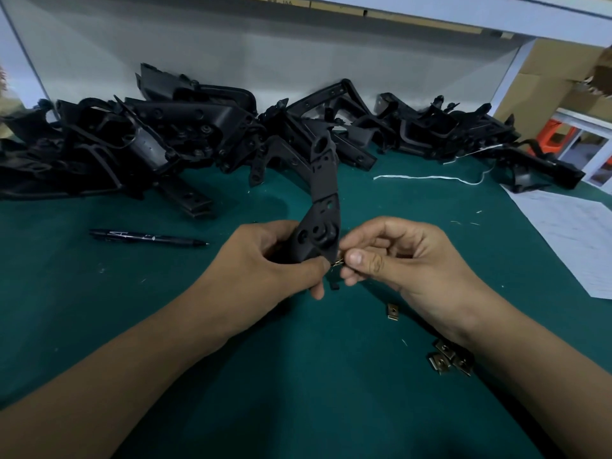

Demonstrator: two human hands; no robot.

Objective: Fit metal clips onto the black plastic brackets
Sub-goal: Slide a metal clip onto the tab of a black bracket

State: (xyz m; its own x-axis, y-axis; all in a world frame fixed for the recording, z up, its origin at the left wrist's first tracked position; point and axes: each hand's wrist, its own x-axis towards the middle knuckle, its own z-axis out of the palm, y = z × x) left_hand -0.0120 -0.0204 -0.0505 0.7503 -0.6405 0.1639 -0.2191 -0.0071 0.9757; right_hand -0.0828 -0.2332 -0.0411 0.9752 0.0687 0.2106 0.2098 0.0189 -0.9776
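Note:
My left hand [265, 266] grips the lower end of a long black plastic bracket [323, 200], which stands upright above the green table. My right hand [394, 256] pinches a small metal clip [338, 262] between thumb and forefinger, right at the bracket's bottom edge. Only a sliver of that clip shows. One loose clip [392, 312] lies on the mat below my hands. A small cluster of clips [448, 357] sits beside my right wrist.
A long heap of black brackets [185, 140] runs across the back of the green table [132, 309]. A black pen [149, 237] lies at the left. White paper [573, 233] and a white strip [430, 177] lie at the right.

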